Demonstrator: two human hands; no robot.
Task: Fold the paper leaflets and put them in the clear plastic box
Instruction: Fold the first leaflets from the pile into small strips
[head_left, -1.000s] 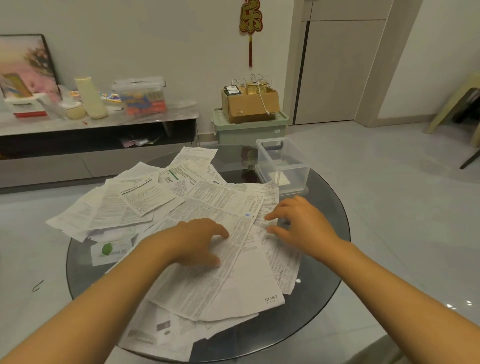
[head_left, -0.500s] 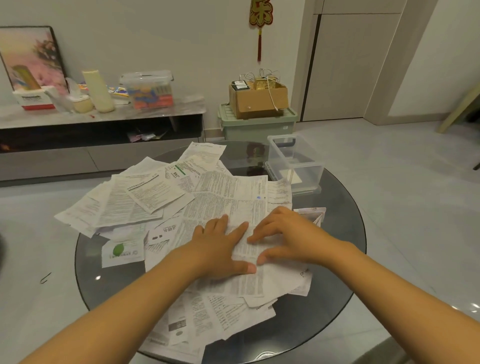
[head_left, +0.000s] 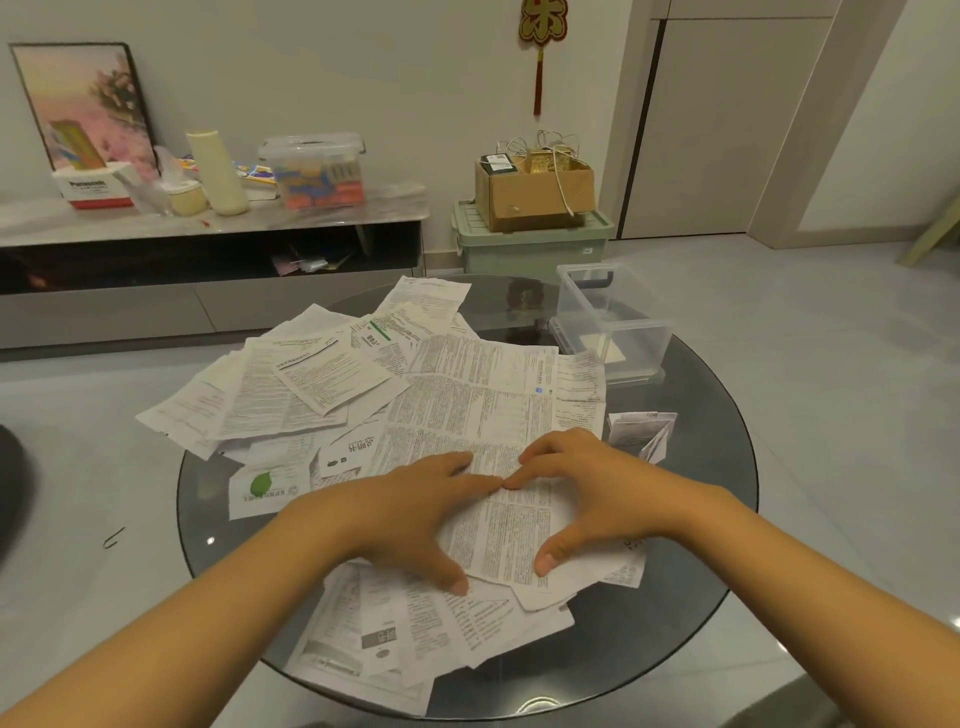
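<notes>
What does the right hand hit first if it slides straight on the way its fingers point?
The left hand: the right hand points left across the large printed leaflet, and their fingertips already nearly touch.

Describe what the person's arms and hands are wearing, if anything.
Nothing is worn on what shows. Both forearms come in bare from the bottom of the frame, no sleeve in view. The left hand and right hand have no gloves, rings, watch or bracelet. The fingernails look short and unpainted.
</notes>
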